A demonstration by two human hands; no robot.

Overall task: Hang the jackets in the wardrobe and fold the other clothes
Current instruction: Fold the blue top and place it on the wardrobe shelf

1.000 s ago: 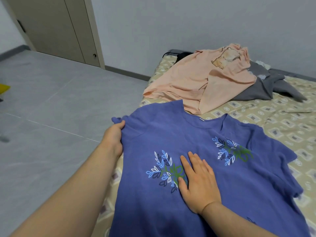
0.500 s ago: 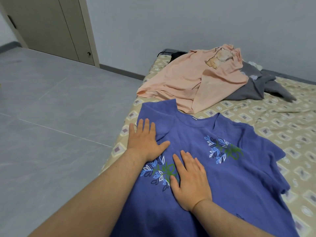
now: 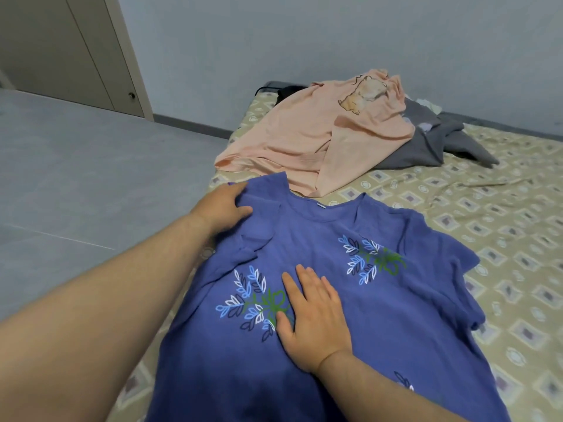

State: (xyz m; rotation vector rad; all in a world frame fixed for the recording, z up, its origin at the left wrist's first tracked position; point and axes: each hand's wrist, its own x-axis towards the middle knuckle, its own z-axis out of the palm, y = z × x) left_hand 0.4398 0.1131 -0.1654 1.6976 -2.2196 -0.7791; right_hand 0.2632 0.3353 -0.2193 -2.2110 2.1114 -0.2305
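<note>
- Head view: a blue T-shirt point(image 3: 350, 239) with leaf prints lay front up on the patterned bed sheet point(image 3: 502, 214), its neckline pointing away from the person and its left edge near the side of the bed.
- Left hand point(image 3: 224, 205) was at the shirt's left shoulder. Its fingers and thumb were closed on the cloth there, and the sleeve beside it lay folded inward over the body of the shirt.
- Right hand point(image 3: 313, 318) lay flat on the chest of the shirt, fingers straight and together, holding nothing, touching the nearer leaf print.
- A peach shirt point(image 3: 304, 141) with a cartoon print lay crumpled farther up the bed, its hem just beside the blue collar.
- A grey garment point(image 3: 432, 147) lay partly under the peach shirt, to its right.
- A grey tiled floor point(image 3: 91, 178) lay left of the bed, with a closed door point(image 3: 76, 50) beyond it.
</note>
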